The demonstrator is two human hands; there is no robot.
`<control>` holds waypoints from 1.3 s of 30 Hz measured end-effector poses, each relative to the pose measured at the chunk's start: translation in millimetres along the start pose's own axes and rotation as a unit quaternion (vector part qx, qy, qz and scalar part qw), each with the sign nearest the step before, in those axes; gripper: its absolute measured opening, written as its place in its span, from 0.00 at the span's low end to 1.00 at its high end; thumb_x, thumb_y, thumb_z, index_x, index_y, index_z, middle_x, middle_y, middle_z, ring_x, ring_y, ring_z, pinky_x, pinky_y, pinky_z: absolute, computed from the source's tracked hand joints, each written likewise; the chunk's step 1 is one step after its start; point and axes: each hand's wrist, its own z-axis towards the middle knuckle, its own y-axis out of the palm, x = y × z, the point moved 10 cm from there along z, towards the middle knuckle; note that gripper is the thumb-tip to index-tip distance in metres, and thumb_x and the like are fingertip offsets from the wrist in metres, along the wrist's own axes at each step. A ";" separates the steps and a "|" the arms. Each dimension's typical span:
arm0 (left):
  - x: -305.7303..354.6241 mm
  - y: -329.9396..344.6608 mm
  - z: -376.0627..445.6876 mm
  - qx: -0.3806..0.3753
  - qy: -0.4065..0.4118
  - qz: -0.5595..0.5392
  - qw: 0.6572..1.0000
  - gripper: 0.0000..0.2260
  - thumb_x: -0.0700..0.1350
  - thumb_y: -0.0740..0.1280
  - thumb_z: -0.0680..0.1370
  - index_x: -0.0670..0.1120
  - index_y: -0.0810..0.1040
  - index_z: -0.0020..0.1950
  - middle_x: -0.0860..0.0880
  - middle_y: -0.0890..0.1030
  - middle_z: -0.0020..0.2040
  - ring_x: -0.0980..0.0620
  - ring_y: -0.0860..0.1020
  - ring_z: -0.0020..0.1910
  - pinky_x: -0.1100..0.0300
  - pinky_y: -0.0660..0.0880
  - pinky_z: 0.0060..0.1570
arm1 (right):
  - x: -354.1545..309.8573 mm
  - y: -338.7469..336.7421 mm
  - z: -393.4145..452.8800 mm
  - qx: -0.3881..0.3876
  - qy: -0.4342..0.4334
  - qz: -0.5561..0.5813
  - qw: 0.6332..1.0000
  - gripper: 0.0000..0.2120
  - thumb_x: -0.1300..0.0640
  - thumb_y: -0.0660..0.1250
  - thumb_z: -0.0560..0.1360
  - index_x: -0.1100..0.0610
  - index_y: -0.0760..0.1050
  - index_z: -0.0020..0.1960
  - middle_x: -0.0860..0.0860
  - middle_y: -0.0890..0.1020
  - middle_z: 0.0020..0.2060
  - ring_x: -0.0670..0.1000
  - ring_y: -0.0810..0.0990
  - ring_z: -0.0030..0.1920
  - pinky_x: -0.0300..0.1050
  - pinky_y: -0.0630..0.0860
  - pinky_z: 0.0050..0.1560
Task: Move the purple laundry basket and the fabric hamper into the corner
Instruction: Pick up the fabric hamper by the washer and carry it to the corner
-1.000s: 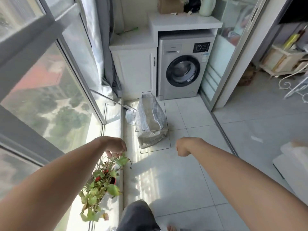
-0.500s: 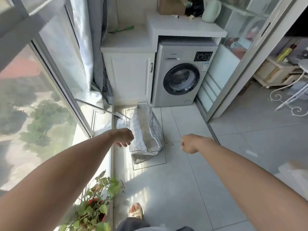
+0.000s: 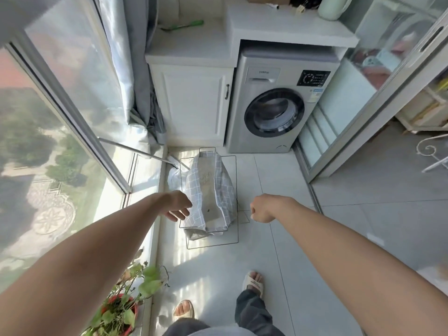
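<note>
The fabric hamper [image 3: 212, 190], grey-checked cloth hung in a thin wire frame, stands on the tiled floor in front of the white cabinet and washing machine. My left hand [image 3: 178, 206] hovers at the hamper's near left rim with fingers apart, holding nothing. My right hand [image 3: 263, 208] is curled into a loose fist just to the right of the hamper's frame, apart from it. No purple laundry basket is in view.
A silver washing machine [image 3: 278, 105] and white cabinet [image 3: 194, 103] close the far end. A window wall [image 3: 60, 141] and low sill run along the left, with a potted plant [image 3: 123, 304] near my feet. A sliding glass door [image 3: 363, 117] stands on the right.
I have stepped closer to the hamper. My left hand has moved from above the plant forward to the hamper's left rim and opened; my right hand has come alongside the frame.
</note>
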 end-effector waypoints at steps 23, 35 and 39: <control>8.0 -8.0 66.9 0.037 -0.114 -0.044 0.992 0.17 0.41 0.55 0.84 0.38 0.72 0.70 0.41 0.81 0.62 0.44 0.82 0.58 0.52 0.80 0.55 | 61.9 -85.9 118.0 -0.030 -0.109 -0.129 0.985 0.12 0.56 0.56 0.81 0.60 0.76 0.54 0.58 0.77 0.53 0.57 0.76 0.50 0.43 0.70 0.45; 0.1 -56.8 125.9 0.037 -0.101 -0.074 0.991 0.16 0.40 0.55 0.84 0.38 0.74 0.67 0.41 0.82 0.61 0.48 0.79 0.47 0.52 0.79 0.55 | 17.7 -156.1 183.7 -0.024 -0.127 -0.183 0.975 0.09 0.56 0.58 0.80 0.58 0.73 0.45 0.56 0.77 0.48 0.56 0.75 0.46 0.45 0.72 0.46; -31.8 -65.0 123.9 0.044 -0.128 -0.108 0.985 0.17 0.40 0.54 0.83 0.39 0.74 0.68 0.42 0.82 0.60 0.47 0.82 0.52 0.51 0.80 0.55 | 2.0 -172.3 200.9 -0.028 -0.128 -0.192 0.973 0.07 0.58 0.58 0.80 0.58 0.71 0.45 0.58 0.78 0.52 0.57 0.76 0.47 0.47 0.75 0.50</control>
